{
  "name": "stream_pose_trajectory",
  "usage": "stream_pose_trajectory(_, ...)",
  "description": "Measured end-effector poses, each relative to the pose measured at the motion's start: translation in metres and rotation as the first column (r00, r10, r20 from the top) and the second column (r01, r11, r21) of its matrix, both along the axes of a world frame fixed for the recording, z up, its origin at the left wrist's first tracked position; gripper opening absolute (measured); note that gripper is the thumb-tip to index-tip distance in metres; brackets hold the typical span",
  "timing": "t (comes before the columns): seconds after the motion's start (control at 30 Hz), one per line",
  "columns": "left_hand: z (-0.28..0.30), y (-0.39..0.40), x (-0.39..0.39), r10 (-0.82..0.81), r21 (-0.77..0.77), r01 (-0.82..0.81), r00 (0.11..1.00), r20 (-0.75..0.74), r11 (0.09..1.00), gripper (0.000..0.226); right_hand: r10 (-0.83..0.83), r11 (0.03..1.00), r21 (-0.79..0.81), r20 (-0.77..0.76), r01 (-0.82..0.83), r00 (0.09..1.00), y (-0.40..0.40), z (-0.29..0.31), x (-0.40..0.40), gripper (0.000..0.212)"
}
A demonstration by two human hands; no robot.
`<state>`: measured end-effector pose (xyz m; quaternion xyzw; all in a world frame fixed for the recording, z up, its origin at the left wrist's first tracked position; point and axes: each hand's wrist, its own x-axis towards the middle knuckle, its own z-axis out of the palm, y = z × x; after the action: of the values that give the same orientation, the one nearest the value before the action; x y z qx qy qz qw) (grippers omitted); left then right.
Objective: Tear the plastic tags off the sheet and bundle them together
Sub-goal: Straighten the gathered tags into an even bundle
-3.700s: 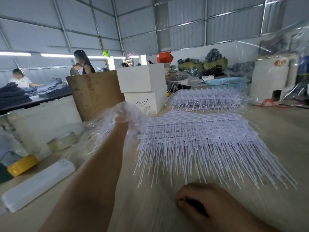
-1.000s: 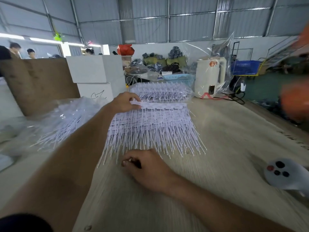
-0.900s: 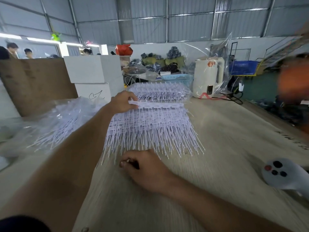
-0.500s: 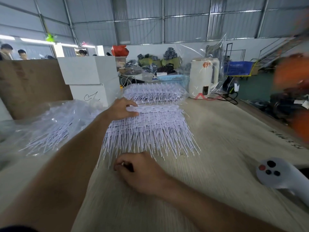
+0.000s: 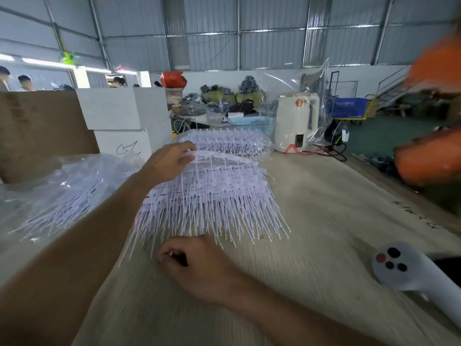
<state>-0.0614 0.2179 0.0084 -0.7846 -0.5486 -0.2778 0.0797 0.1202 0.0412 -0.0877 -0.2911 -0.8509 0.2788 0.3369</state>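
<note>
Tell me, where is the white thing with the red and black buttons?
In the head view, the white handheld device lies on the wooden table at the lower right, right of the right hand and the pile of tags.

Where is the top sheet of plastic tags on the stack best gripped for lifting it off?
Probably at its far header strip, from the left end, where the left hand already pinches the top sheet of plastic tags. That edge is a continuous bar and is lifted off the stack of tag sheets; the near side is only loose thin stems. The right hand rests curled on the table.
</note>
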Motion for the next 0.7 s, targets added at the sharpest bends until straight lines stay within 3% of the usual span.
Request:
stream_pose_trajectory(0.3,0.072,-0.046,0.013,-0.137,0.303,0.072,0.970,0.201,0.950,0.025,-0.007,1.000,-0.021,0.025,0.007,1.000,-0.003,0.003,-0.001,0.015)
stream_pose_trajectory(0.57,0.131,-0.105,0.024,-0.351,0.619,0.093,0.884,0.310,0.780,0.016,0.012,1.000,-0.022,0.000,-0.012,1.000,-0.003,0.004,-0.001,0.016)
stream_pose_trajectory(0.7,0.125,-0.116,0.031,-0.339,0.626,0.091,0.895,0.290,0.775,0.025,-0.054,0.986,-0.162,-0.164,0.027,0.985,-0.001,0.008,0.003,0.015)
